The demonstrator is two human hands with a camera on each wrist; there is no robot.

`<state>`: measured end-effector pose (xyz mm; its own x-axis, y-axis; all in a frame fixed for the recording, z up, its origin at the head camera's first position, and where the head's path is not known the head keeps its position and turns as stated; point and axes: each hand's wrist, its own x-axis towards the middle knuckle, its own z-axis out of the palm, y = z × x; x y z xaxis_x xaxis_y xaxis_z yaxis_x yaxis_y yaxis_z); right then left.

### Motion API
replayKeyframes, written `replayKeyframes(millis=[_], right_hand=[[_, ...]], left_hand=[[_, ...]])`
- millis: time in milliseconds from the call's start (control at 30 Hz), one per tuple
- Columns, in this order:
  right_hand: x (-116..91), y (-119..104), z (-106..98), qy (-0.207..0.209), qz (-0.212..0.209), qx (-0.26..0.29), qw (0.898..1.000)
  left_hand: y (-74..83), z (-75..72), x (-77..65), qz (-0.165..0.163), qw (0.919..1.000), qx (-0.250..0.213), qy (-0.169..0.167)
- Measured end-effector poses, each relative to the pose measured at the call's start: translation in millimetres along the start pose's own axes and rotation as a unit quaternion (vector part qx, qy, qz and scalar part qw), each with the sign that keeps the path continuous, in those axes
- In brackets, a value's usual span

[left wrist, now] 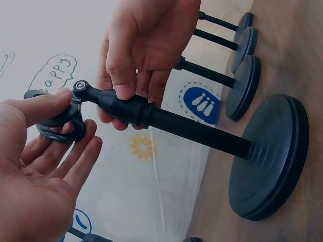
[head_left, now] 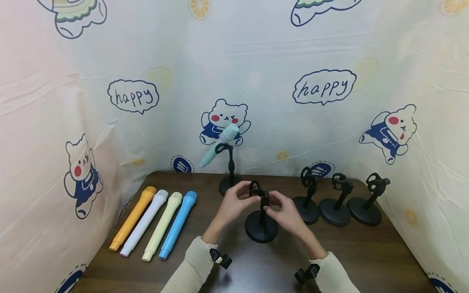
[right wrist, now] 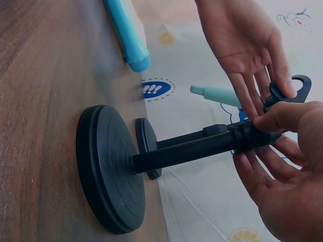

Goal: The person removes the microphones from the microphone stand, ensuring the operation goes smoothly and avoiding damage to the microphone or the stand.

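Observation:
A black microphone stand (head_left: pixel 261 226) with a round base stands upright on the table between both hands. My left hand (head_left: pixel 237 202) pinches the ring-shaped clip (left wrist: pixel 60 121) at its top between thumb and fingers. Just below the clip joint, my right hand (head_left: pixel 287 211) grips the thick collar (left wrist: pixel 122 107) of the pole, thumb on one side and fingers on the other. In the right wrist view the base (right wrist: pixel 111 169) sits on the wood and the clip's loop (right wrist: pixel 298 88) sticks out past the left thumb.
Behind, a teal microphone (head_left: pixel 219 145) rests tilted in another stand (head_left: pixel 231 179). Orange (head_left: pixel 132 218), white (head_left: pixel 144 223), pale yellow (head_left: pixel 162 226) and blue (head_left: pixel 178 225) microphones lie side by side at left. Three more black stands (head_left: pixel 335 211) line the right side. A printed curtain (head_left: pixel 256 61) encloses the table.

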<state>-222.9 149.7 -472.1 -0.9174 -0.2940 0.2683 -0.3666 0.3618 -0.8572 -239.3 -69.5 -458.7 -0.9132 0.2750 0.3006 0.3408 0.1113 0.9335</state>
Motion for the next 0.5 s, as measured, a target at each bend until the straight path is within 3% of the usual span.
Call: replayKeyframes(millis=[300,500], right_hand=[[0.1,0.9,-4.4,-0.018,-0.007,0.005,1.0],[-0.4,2.8,-2.5,0.002,-0.005,-0.003,1.0]], left_hand=[[0.8,0.6,0.0,0.001,1.0,-0.003,0.0],[1.1,0.8,-1.7,0.004,1.0,-0.008,-0.001]])
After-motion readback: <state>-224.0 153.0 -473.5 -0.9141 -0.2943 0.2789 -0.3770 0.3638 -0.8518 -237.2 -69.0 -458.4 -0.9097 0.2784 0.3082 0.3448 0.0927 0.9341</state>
